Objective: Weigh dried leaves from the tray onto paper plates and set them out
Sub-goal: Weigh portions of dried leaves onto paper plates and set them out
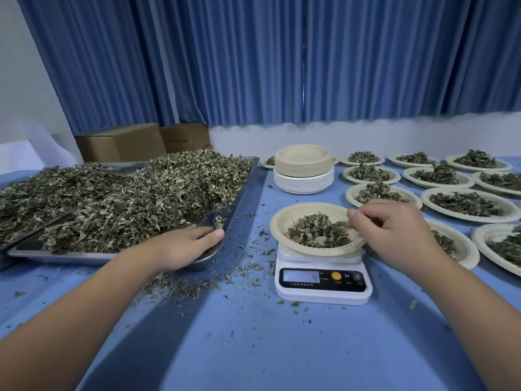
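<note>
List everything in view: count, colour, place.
metal tray: one, silver, table left, heaped with leaves
dried leaves: large grey-green heap, in the tray; crumbs scattered on the cloth
digital scale: one, white with a black panel, centre, display reads 4
paper plate on the scale: one, cream, holds a small leaf pile
filled paper plates: at least eleven, cream, set out at right, some cut off by the frame
empty plate stack: one, beige over white, behind the scale
cardboard boxes: two, brown, behind the tray
tablecloth: blue
curtains: blue, back wall
left hand: on the tray's near right corner
right hand: pinched over the plate on the scale
</note>
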`<action>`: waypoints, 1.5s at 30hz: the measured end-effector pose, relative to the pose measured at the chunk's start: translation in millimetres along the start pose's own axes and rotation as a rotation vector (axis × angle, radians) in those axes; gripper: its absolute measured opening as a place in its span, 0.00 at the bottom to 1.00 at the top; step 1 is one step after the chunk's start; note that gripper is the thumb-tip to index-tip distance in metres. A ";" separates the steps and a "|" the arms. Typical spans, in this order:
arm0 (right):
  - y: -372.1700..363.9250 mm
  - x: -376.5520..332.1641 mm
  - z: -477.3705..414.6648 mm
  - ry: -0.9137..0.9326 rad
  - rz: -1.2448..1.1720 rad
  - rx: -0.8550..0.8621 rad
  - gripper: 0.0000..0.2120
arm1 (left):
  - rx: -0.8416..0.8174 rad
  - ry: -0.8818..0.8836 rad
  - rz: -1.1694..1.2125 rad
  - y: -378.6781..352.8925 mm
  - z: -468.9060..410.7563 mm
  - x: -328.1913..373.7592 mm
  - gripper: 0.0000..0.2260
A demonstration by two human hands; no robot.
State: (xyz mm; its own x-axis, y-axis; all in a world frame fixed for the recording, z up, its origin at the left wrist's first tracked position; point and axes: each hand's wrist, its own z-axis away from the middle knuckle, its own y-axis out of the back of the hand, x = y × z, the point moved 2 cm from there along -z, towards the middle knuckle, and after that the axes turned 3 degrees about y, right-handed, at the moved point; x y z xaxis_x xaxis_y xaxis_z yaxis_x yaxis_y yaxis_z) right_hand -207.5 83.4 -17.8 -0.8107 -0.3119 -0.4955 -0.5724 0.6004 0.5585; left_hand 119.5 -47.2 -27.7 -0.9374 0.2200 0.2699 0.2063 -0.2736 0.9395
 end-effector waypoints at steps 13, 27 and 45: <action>0.2 -2.4 0.3 0.003 -0.053 -0.014 0.13 | 0.345 -0.173 -0.368 -20.4 21.9 12.7 0.22; 1.9 -2.0 0.1 0.003 -0.018 -0.012 0.14 | 0.398 -0.287 0.056 -8.6 16.5 2.0 0.24; 1.9 4.7 -2.2 -0.035 0.009 0.007 0.15 | 0.320 -0.239 0.358 46.3 -14.6 55.5 0.18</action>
State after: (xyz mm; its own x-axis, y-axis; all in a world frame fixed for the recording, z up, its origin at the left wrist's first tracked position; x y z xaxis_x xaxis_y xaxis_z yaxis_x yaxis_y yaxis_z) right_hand -212.6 81.5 -17.6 -0.8111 -0.2801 -0.5136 -0.5638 0.6081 0.5588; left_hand 73.0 -61.3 27.6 -0.7105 0.3830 0.5904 0.6113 -0.0797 0.7874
